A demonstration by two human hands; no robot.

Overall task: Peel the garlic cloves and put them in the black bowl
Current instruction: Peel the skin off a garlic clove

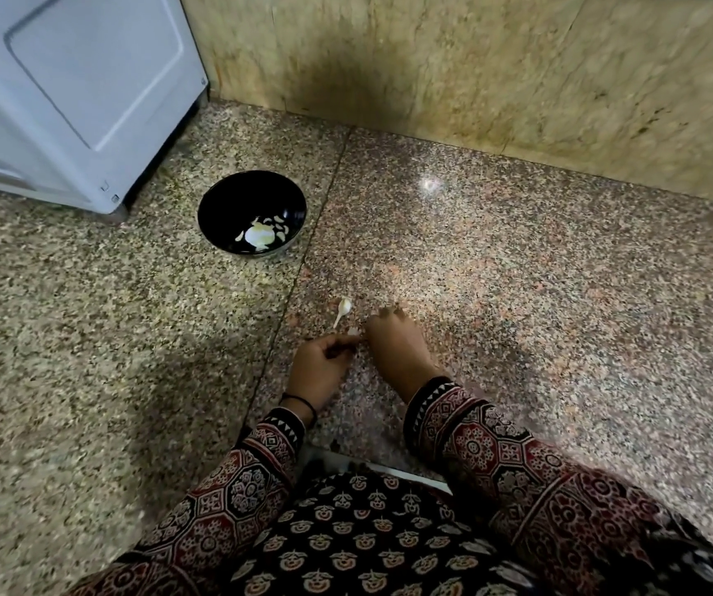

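On the speckled stone table (518, 294), the left grip (320, 367) has its fingers curled in, pinching a small pale piece (349, 336). The piece is too blurred to tell clove from skin. Just beside it at 3 o'clock, the right grip (395, 350) shows only its back, and I cannot tell whether its fingers are spread or pressed together.

A thin white scrap (342, 311) lies on the table just past the two grips, at 12 o'clock from the left one. The black bowl (217, 195) stands well apart at 10 o'clock, with peeled garlic cloves (279, 228) and a larger whitish lump (258, 236) in it. Only bare table lies between the bowl and the grips.

A white appliance (66, 79) stands near the bowl at 10 o'clock. A yellowish stone wall (475, 71) runs along the table's far edge.
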